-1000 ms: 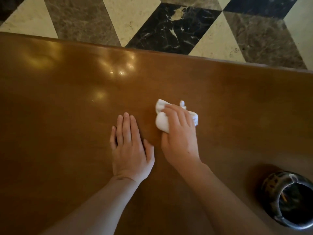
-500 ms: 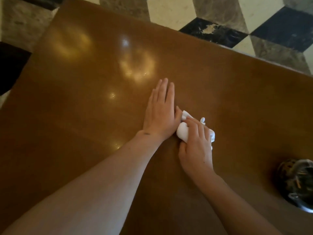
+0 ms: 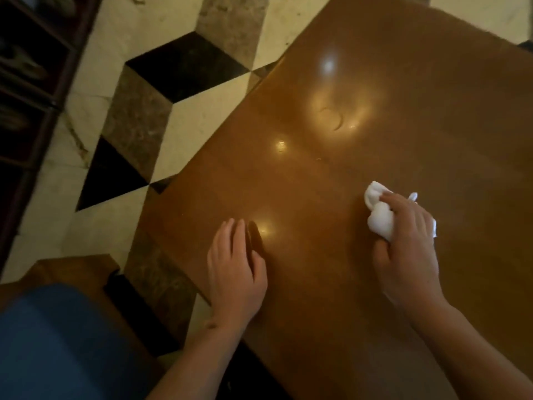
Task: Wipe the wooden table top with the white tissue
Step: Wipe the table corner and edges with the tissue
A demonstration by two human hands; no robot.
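The glossy wooden table top [image 3: 331, 168] fills the right and middle of the head view, with lamp reflections on it. My right hand [image 3: 406, 249] presses a crumpled white tissue [image 3: 380, 217] onto the wood at the right; the tissue shows under and ahead of the fingers. My left hand [image 3: 233, 269] lies flat on the table near its left edge, fingers together, holding nothing. A faint ring mark [image 3: 334, 119] shows on the wood farther away.
The table's left edge [image 3: 173, 235] runs diagonally, with patterned marble floor [image 3: 138, 119] beyond it. A blue seat cushion [image 3: 57, 342] on a wooden chair is at the lower left. Dark shelving [image 3: 26, 82] stands at the far left.
The view has swung left, so the table's left edge and the floor now show. My hands have moved apart, the left toward the edge. The dark bowl has left the view.
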